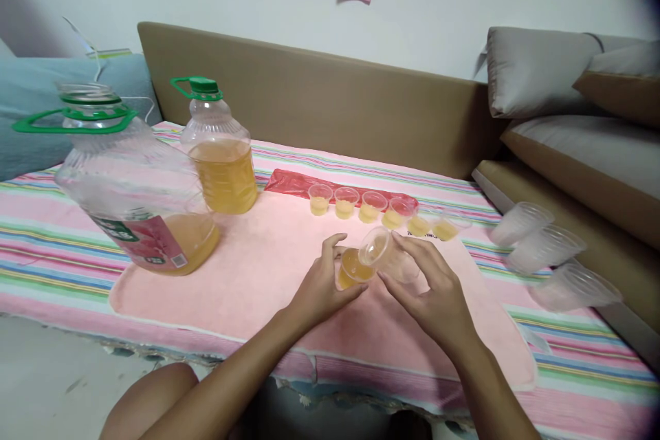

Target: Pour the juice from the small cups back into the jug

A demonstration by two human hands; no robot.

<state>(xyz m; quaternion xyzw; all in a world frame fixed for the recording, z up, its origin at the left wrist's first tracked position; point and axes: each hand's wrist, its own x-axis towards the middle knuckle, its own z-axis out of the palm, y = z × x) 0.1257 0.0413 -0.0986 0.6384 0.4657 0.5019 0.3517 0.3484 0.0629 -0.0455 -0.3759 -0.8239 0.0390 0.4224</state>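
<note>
- Left hand [320, 289] pinches a full small cup [350, 269]; right hand [433, 295] grips an empty clear cup [379, 247], tilted at its rim.
- I fear a nudge slops the yellow liquid onto the pink mat [247, 268] beneath.

The person's bare forearms reach forward, the left from 7 o'clock and the right from 5 o'clock, converging in front of the body. The left hand [320, 287] is curled in a grip, thumb on top. The right hand [436, 292], at its 3 o'clock, is palm down and pinches with thumb and fingertips.
</note>
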